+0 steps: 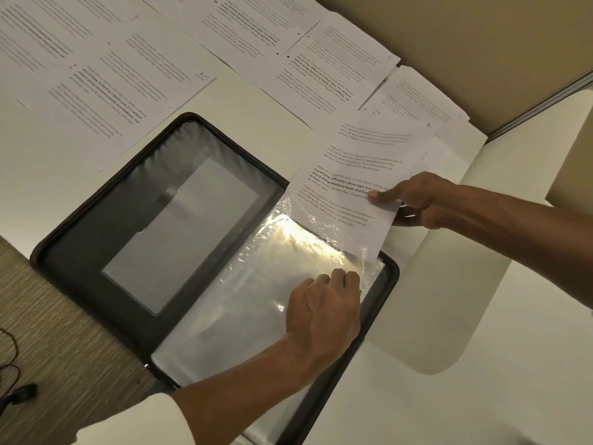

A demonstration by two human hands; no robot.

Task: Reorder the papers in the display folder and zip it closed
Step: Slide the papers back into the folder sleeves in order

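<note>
Hidden parts: the fingertips of the left hand (324,303) are behind its own knuckles; the near corner of the display folder (80,252) is covered by the left forearm and runs out at the lower edge.
Hard to read: the text on the papers is too blurred to read, and strong glare on the plastic hides what is under it.
Folder position: it lies open and flat on the white table (244,101), with its near left corner over a wood-pattern surface (64,332).
Left cover: a clear pocket (179,236) holds a pale blank sheet.
Right half: a stack of clear sleeves (240,300); only the top one is plainly seen.
Top sleeve content: the lower part of a printed sheet (359,162) is under the crinkled plastic at the sleeve's mouth; the rest sticks out over the far edge of the folder.
Right hand (420,200): it pinches the right edge of the printed sheet, thumb on top.
Left hand grip: fingers are curled on the edge of the top sleeve near the mouth and hold it.
Loose papers: several printed sheets lie spread on the table beyond the folder, one marked 10 (128,91), one marked 5 (337,69); some are cut off at the top.
Zip: the track (390,284) along the folder's rim is open.
Other: a dark cable (9,364) at the left edge, partly out of view.
</note>
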